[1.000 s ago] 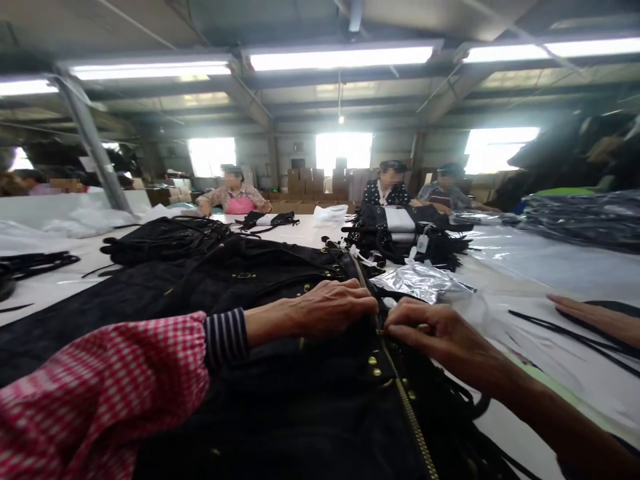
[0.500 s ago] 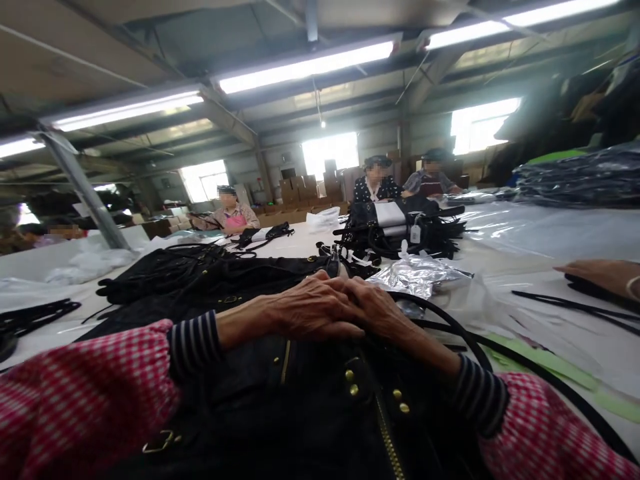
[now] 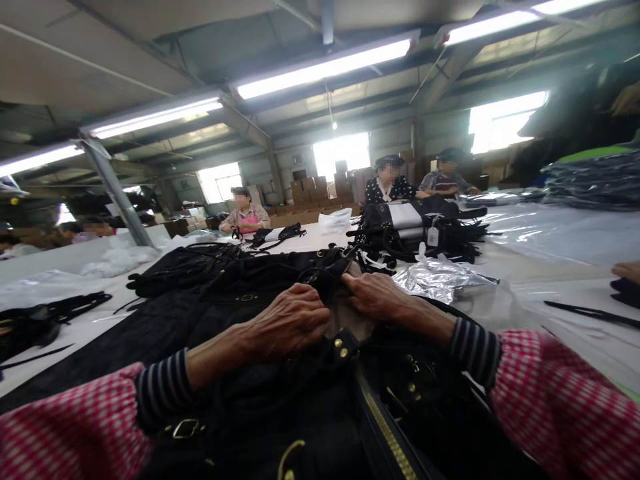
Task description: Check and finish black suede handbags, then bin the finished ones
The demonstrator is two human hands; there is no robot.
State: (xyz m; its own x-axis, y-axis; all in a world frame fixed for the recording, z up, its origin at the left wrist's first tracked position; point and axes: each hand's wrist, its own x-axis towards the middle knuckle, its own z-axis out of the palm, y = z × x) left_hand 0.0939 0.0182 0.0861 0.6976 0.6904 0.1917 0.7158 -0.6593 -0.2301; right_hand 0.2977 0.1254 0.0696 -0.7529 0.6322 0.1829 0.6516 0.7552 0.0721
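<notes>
A large black bag (image 3: 280, 393) with gold studs, a buckle and a gold zipper (image 3: 385, 427) lies in front of me. Its mouth gapes between my hands and shows a pale lining (image 3: 343, 320). My left hand (image 3: 290, 320) is closed on the left edge of the opening, fingers curled under and partly hidden. At the opposite edge, my right hand (image 3: 375, 297) pinches the bag near the lining, its fingertips partly out of sight.
Beyond are stacked black bags (image 3: 400, 227) with a white tag and crumpled clear plastic (image 3: 445, 277). More black bags (image 3: 185, 267) lie to the left. Several co-workers sit across the table; another person's hand (image 3: 627, 272) shows at the right edge. Plastic-wrapped goods (image 3: 590, 180) are piled at right.
My hands were together, one over the other, on top of the bag. Now they are apart, and the bag's opening with its pale lining shows between them. The view has shifted slightly left.
</notes>
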